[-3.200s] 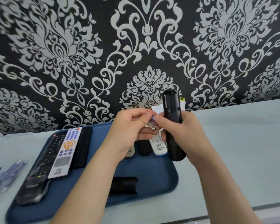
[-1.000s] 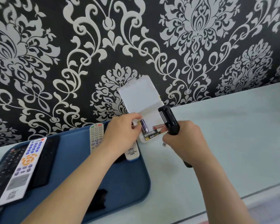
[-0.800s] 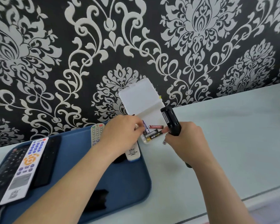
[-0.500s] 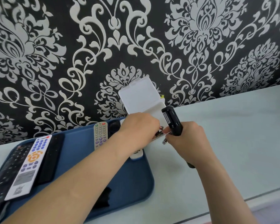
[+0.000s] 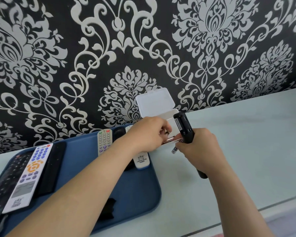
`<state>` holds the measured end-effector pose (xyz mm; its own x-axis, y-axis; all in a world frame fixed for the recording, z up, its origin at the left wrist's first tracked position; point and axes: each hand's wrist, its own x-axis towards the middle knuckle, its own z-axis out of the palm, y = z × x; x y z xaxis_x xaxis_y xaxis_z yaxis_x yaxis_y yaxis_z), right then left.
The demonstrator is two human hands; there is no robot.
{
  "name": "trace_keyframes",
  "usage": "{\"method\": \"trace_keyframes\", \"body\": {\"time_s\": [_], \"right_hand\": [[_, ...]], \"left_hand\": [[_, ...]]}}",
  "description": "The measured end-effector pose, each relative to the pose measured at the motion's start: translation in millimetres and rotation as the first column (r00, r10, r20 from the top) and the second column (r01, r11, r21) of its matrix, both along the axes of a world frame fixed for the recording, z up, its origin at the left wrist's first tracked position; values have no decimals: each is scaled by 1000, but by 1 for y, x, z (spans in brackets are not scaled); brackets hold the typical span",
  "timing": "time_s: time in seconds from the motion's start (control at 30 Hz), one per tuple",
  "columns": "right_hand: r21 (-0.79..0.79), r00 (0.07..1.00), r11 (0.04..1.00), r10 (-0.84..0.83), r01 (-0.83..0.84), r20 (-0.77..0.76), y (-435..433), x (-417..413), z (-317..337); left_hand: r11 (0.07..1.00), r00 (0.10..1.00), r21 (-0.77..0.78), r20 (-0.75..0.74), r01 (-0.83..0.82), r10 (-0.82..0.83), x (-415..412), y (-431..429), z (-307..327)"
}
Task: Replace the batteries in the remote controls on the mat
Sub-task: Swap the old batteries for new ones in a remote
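While left hand pinches batteries in open white plastic box | right hand grasps coverless black remote plus small battery | other remotes on blue mat look undone

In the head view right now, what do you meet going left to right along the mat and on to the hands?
White remote with the orange dial → grey remote with coloured buttons → left hand reaching into the open white battery box → black remote gripped upright in the right hand.

Remotes lie on the mat; the case stands behind its right corner.
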<state>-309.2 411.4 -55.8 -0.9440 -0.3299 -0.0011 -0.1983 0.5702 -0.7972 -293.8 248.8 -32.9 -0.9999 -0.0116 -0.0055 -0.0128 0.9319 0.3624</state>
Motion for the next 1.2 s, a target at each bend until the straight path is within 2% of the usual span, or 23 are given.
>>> {"method": "trace_keyframes", "body": {"time_s": [0.13, 0.2, 0.27, 0.33, 0.43, 0.57, 0.63, 0.7, 0.77, 0.87, 0.93, 1.0, 1.13, 1.2], "right_hand": [[-4, 1000, 1000, -1, 1, 0, 1, -1, 0], [-7, 1000, 1000, -3, 3, -6, 2, -2, 0], [-11, 1000, 1000, -8, 7, -4, 2, -2, -2], [-23, 1000, 1000, -3, 3, 8, 3, -3, -3], [-62, 999, 998, 8, -6, 39, 4, -6, -6], [-165, 998, 986, -2, 13, 70, 7, -8, -2], [-289, 996, 957, -5, 30, 89, 9, -6, 4], [-447, 988, 894, 48, 22, 145, 8, 0, 13], [-557, 970, 830, 128, 9, 206, 2, 7, 17], [-626, 939, 780, 218, -5, 265, -12, 16, 20], [-656, 916, 754, 285, -32, 282, -23, 22, 22], [-676, 902, 736, 316, -37, 294, -31, 26, 23], [-700, 888, 712, 353, -52, 294, -47, 35, 24], [-699, 882, 710, 378, -80, 283, -56, 39, 23]], "left_hand": [[995, 999, 94, -43, -20, 24, 6, 3, -1], [971, 995, 232, -66, -57, 74, 8, 2, 1], [905, 989, 416, -65, -92, 130, 11, -1, 3], [845, 985, 524, -61, -108, 164, 16, -3, 4], [775, 980, 621, -59, -115, 192, 26, -4, 3], [742, 977, 662, -74, -103, 202, 36, 1, -7], [640, 961, 760, -86, -108, 264, 41, 3, -6], [488, 942, 868, -83, -92, 326, 47, 3, -3], [409, 934, 908, -70, -85, 349, 55, 3, 0], [406, 959, 912, -65, -55, 275, 72, 6, 5], [466, 963, 884, -97, -32, 250, 82, 3, 8], [557, 947, 830, -149, -36, 283, 90, -3, 7], [538, 911, 840, -163, -74, 380, 108, -15, 11], [565, 899, 821, -178, -90, 401, 117, -20, 12]]}}
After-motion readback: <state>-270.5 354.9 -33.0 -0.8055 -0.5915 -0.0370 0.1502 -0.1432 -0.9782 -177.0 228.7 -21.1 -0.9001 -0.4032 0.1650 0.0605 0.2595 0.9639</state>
